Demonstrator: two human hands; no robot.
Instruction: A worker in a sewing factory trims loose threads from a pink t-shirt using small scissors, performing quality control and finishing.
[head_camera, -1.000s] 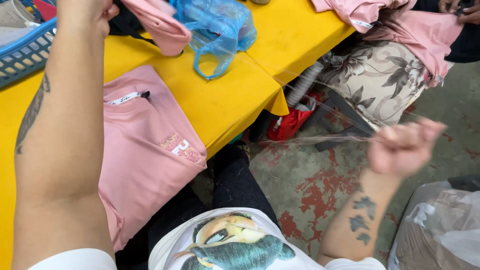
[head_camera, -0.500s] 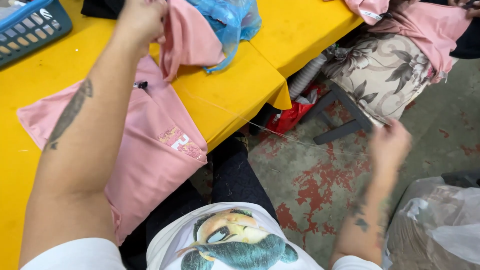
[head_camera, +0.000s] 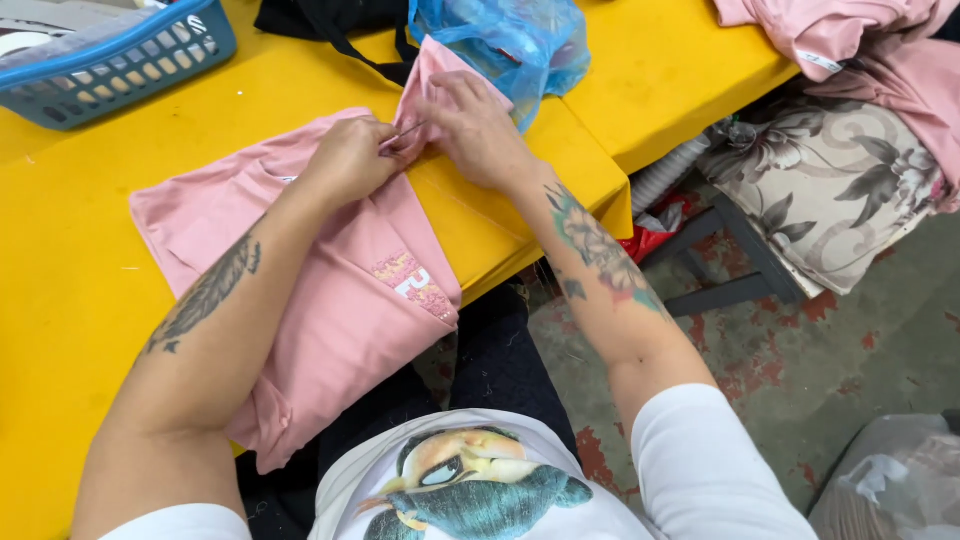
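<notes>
Hands meet over a pink garment (head_camera: 330, 290) that lies spread on the yellow bench (head_camera: 90, 330), its lower part hanging off the near edge toward the person's lap. Only the head view shows the scene. The left hand (head_camera: 350, 160) rests on the cloth with its fingers curled, pinching a thin needle (head_camera: 400, 134) that points toward the right hand; its grip is closed on that needle. The right hand (head_camera: 478, 130) lies just beside it, fingers bent over a raised fold of the same pink cloth, holding the fold up from the bench. Whether a thread runs from the needle cannot be told.

A small printed patch (head_camera: 410, 282) shows on the garment near the bench edge. Just beyond the hands, a crumpled blue plastic bag (head_camera: 520, 40) sits on the bench, touching the raised fold, and a black strap or bag (head_camera: 330, 20) lies beside it at the far edge. A blue plastic basket (head_camera: 120, 60) stands at the far left corner, well apart from the hands. More pink garments (head_camera: 850, 40) are heaped at the far right, above a flowered cushion (head_camera: 830, 190) on a dark stool frame. A clear plastic bag (head_camera: 890, 480) sits on the worn floor at the lower right.
</notes>
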